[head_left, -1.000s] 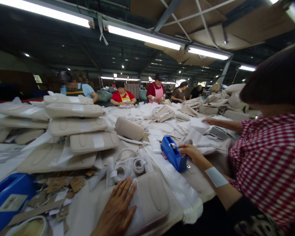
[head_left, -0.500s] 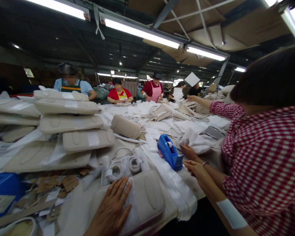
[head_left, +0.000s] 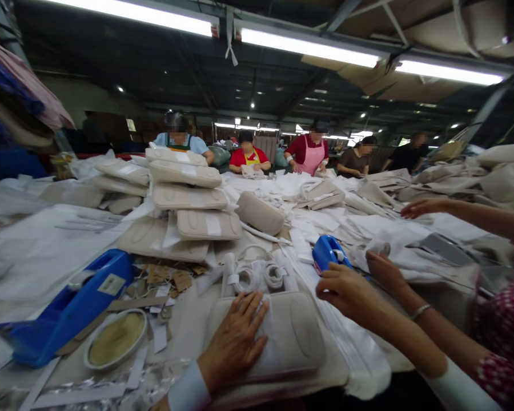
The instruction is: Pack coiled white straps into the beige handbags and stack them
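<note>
My left hand [head_left: 236, 335] lies flat, fingers apart, on a beige handbag [head_left: 298, 331] with a pale wrap around its middle. To the right of the bag is my right hand [head_left: 354, 297], raised with its fingers bent together; whatever they pinch, if anything, is too small to make out. Just behind it stands a blue tape dispenser [head_left: 326, 251], partly covered by this hand. Rolled straps [head_left: 245, 279] in clear wrapping sit against the bag's far edge. A strip of white plastic sheeting [head_left: 351, 348] runs along the bag's right side.
A second blue tape dispenser [head_left: 79, 305], a round dish [head_left: 116, 341] and loose tags [head_left: 182, 279] are on the left. Wrapped bags [head_left: 189, 197] form a stack behind. A co-worker's hand [head_left: 385, 271] reaches in from the right. Several people work across the table.
My right hand has left the dispenser's cutting end and come up and toward the bag. The view has swung left. My left hand stays on the bag.
</note>
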{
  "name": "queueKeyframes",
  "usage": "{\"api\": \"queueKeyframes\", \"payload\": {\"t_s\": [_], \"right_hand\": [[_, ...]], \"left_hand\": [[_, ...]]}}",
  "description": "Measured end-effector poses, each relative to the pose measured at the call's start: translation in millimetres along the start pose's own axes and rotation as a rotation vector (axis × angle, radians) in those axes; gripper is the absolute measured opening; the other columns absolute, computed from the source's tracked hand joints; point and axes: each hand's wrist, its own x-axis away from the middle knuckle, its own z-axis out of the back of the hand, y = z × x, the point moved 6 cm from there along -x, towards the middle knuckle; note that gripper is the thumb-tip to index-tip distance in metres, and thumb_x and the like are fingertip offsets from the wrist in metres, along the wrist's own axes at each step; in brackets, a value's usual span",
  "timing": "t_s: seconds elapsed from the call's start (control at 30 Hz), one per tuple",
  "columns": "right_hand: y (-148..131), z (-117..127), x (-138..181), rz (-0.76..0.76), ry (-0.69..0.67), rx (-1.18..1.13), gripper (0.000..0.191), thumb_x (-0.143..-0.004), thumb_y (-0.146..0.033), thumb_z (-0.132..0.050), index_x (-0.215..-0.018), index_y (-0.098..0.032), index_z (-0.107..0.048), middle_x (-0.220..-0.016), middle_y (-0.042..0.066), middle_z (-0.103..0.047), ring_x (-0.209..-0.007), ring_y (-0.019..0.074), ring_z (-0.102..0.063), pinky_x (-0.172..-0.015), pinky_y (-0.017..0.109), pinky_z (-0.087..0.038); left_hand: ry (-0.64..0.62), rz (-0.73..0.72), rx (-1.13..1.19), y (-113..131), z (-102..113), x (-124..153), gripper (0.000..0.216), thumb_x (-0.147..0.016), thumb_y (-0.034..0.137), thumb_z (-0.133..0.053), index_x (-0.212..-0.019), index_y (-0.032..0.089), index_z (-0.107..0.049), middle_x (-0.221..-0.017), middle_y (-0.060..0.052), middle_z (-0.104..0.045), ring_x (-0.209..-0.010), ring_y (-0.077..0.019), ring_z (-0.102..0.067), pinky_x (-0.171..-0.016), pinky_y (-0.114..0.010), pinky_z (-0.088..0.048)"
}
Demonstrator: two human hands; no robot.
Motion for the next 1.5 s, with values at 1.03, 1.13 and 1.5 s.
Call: {"api": "queueKeyframes", "payload": {"t_s": [1.03, 1.13, 1.5], "right_hand": [[-77.9, -96.8, -138.7, 0.552, -0.254, 0.438, 0.018, -0.089, -0.015, -0.055, -0.078, -0.013, -0.069, -0.074, 0.009, -0.066, -0.089, 0.0240, -0.052, -0.090, 0.039, -0.028], [-78.6, -98.2, -136.6, 0.559, -0.216, 0.445, 0.022, -0.093, -0.017, -0.053, -0.080, -0.013, -0.070, -0.078, 0.009, -0.066, -0.094, 0.0251, -0.050, -0.094, 0.040, -0.028], [-64.2, -100.0, -145.7, 0.447, -0.110, 0.461, 0.018, -0.092, -0.019, -0.054, -0.092, -0.010, -0.070, -0.099, 0.013, -0.062, -0.112, 0.0309, -0.044, -0.105, 0.046, -0.029]], "left_hand": [[-0.003, -0.001, 0.055, -1.0, 1.4, 0.0, 0.067, -0.090, 0.033, -0.055, -0.150, 0.019, -0.030, -0.157, -0.011, -0.031, -0.145, -0.0296, -0.027, -0.121, -0.055, -0.023], [-0.004, -0.007, 0.053, -1.4, 0.9, 0.0, 0.067, -0.090, 0.032, -0.055, -0.150, 0.018, -0.029, -0.157, -0.011, -0.030, -0.145, -0.0304, -0.026, -0.121, -0.056, -0.023], [-0.018, -0.015, 0.022, -2.5, -1.4, 0.4, 0.070, -0.091, 0.033, -0.054, -0.153, 0.020, -0.023, -0.157, -0.009, -0.030, -0.145, -0.0295, -0.027, -0.120, -0.056, -0.026]]}}
